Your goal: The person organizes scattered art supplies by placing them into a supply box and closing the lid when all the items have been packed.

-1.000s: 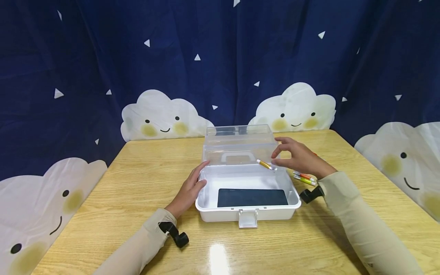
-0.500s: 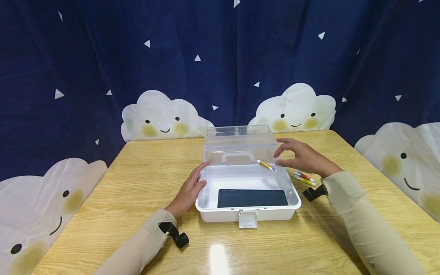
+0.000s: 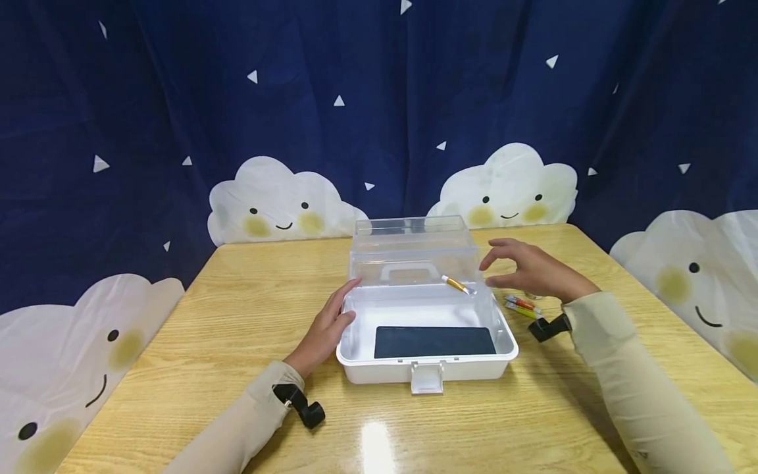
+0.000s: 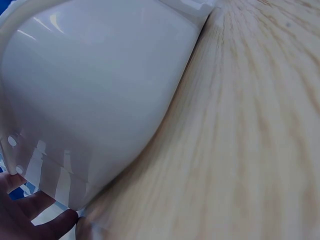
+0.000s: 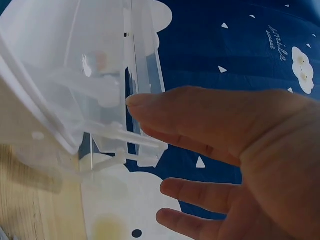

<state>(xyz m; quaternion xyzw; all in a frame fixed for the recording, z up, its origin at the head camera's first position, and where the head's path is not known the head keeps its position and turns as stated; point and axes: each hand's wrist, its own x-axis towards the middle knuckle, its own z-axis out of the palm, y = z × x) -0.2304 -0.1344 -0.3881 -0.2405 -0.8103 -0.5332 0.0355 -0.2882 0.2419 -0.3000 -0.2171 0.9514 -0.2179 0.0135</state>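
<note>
My left hand (image 3: 322,329) rests against the left side of a white plastic storage box (image 3: 426,372), whose clear lid (image 3: 414,247) stands tipped back. In the left wrist view, its fingers (image 4: 37,202) touch the box's edge. My right hand (image 3: 527,266) hovers beside the box's back right corner, thumb and fingers parted, holding nothing. A small gold-yellow pen-like stick (image 3: 457,284) with a white end and a clear end lies slanted near the back right rim. Whether it rests on the rim cannot be told.
A flat dark rectangle (image 3: 435,342) lies in the front of the box. Right of the box, red (image 3: 522,303) and yellow-green pen-like sticks (image 3: 522,312) lie on the wooden table (image 3: 266,289). A dark blue curtain (image 3: 308,79) hangs behind.
My right hand has moved a little to the right, away from the gold-yellow stick, its thumb and fingers wider apart. The left hand and the box stay put.
</note>
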